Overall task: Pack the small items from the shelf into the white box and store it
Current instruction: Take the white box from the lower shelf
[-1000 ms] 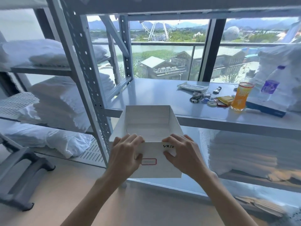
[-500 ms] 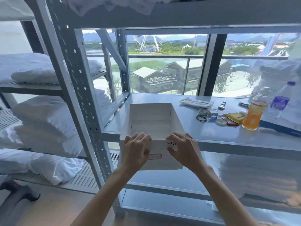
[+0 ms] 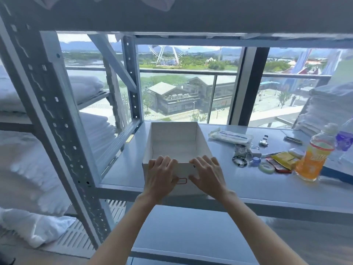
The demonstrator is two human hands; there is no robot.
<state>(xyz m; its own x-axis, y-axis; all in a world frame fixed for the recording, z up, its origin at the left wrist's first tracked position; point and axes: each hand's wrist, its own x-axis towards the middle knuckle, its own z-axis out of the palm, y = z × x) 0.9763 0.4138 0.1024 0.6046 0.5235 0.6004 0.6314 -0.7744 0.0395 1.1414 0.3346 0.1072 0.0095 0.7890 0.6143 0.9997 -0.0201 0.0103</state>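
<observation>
An open, empty white box (image 3: 172,133) rests on the grey metal shelf (image 3: 238,185), its near end at the shelf's front edge. My left hand (image 3: 160,174) and my right hand (image 3: 207,172) both grip the box's near wall, fingers curled over its rim. To the right of the box lie several small items: a clear wrapped packet (image 3: 230,136), a dark bead bracelet (image 3: 239,161), a yellow sachet (image 3: 284,158), a pale tape ring (image 3: 266,167) and a small blue cap (image 3: 256,160).
An orange drink bottle (image 3: 315,155) and a clear bottle with a blue label (image 3: 344,138) stand at the right. Folded white linen (image 3: 330,106) is stacked far right. A perforated steel upright (image 3: 55,119) stands left, with white pillows (image 3: 34,169) behind it.
Both hands have lifted the box up and pushed it forward onto the shelf. The view has risen with it.
</observation>
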